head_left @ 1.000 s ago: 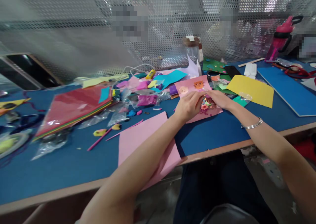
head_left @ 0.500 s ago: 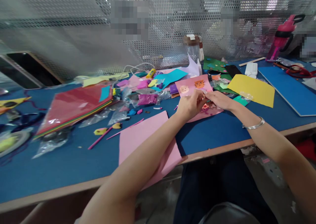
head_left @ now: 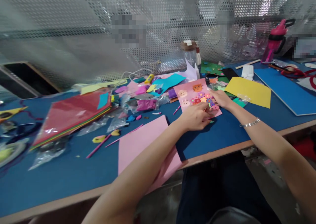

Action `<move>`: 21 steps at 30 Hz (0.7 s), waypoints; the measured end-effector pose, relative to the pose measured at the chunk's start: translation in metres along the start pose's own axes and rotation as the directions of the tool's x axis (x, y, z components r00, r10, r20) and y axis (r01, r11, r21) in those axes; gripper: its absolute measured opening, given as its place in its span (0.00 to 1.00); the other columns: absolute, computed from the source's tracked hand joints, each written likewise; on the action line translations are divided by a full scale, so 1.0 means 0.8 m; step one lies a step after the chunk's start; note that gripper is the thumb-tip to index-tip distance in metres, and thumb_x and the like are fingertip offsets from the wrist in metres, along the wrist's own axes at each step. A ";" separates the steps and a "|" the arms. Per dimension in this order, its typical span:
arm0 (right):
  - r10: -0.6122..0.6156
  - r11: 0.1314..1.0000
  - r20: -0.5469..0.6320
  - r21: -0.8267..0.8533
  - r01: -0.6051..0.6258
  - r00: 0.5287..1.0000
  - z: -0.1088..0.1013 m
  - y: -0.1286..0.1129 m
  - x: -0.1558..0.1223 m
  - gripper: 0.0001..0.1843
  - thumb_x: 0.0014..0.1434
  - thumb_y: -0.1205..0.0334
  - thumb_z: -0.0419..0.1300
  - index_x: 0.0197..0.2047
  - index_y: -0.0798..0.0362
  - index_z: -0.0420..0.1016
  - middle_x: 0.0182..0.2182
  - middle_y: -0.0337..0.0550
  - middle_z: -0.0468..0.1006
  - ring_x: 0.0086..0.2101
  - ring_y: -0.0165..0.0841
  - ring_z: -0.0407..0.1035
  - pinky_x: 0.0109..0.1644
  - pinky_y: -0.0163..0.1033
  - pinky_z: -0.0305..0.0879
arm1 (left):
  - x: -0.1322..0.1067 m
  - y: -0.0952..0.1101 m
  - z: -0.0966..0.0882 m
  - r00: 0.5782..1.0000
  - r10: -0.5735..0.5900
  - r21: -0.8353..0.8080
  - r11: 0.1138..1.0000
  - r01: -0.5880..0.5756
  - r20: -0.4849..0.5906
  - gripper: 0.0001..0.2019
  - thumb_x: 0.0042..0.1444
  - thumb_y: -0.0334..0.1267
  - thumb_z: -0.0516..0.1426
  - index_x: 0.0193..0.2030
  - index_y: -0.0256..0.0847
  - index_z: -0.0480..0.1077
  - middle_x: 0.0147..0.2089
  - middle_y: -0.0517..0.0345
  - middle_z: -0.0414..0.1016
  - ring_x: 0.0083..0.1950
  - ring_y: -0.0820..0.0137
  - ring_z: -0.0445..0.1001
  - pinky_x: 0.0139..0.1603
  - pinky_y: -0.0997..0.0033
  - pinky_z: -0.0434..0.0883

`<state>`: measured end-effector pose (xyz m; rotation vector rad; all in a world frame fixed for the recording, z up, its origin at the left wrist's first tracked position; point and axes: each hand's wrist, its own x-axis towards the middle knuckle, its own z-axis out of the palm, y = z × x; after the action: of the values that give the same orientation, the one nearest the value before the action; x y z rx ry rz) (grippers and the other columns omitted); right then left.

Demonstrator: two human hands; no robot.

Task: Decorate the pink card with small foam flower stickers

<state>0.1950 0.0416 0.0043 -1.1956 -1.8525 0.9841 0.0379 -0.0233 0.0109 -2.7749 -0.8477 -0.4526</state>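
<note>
A pink sheet lies on the blue table, bearing an orange cat face, two pale animal faces and a cluster of several colourful small flowers. My left hand is over the sheet's lower edge beside the flowers, its fingers bent but apart. A small green spot shows at its fingertips; I cannot tell what it is. My right hand lies along the sheet's right edge, fingers stretched toward the flowers. Under my left forearm is a plain pink sheet, hanging partly over the table edge.
A stack of coloured sheets in clear plastic lies left. Clay packets and scraps crowd the middle. A yellow sheet and a blue board lie right. A brown-lidded jar and a pink bottle stand behind.
My hands, together over the pink sheet before, have come apart. The left has moved down toward the sheet's lower edge, uncovering the flowers. The right stays by the right edge.
</note>
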 end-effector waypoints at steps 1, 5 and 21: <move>-0.015 0.998 0.032 -0.063 0.017 0.999 0.000 -0.001 -0.002 0.29 0.57 0.43 0.43 0.12 0.52 0.50 0.10 0.36 0.53 0.15 0.24 0.49 0.20 0.34 0.46 | 0.000 0.000 0.001 0.999 0.001 -0.004 1.000 -0.001 0.036 0.09 0.50 0.40 0.54 0.35 0.43 0.73 0.31 0.55 0.64 0.32 0.71 0.66 0.31 0.73 0.65; -0.027 0.981 0.105 -0.189 0.047 0.994 0.001 -0.004 -0.006 0.30 0.56 0.41 0.41 0.12 0.52 0.52 0.11 0.38 0.56 0.16 0.27 0.52 0.22 0.35 0.47 | 0.001 -0.002 0.004 0.995 -0.011 0.013 1.000 0.010 0.096 0.10 0.53 0.40 0.53 0.38 0.45 0.73 0.32 0.54 0.64 0.33 0.70 0.67 0.34 0.71 0.66; 0.010 0.998 -0.223 -0.065 -0.025 0.975 -0.010 0.019 0.014 0.14 0.48 0.57 0.58 0.28 0.52 0.53 0.23 0.38 0.63 0.26 0.30 0.62 0.26 0.35 0.59 | -0.002 -0.006 0.002 0.979 -0.065 -0.056 0.995 0.077 0.193 0.11 0.55 0.36 0.51 0.44 0.49 0.71 0.31 0.58 0.63 0.30 0.75 0.66 0.33 0.77 0.65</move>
<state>0.2045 0.0582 -0.0039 -1.3084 -1.7116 0.7678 0.0347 -0.0197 0.0094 -2.8886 -0.9933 -0.2293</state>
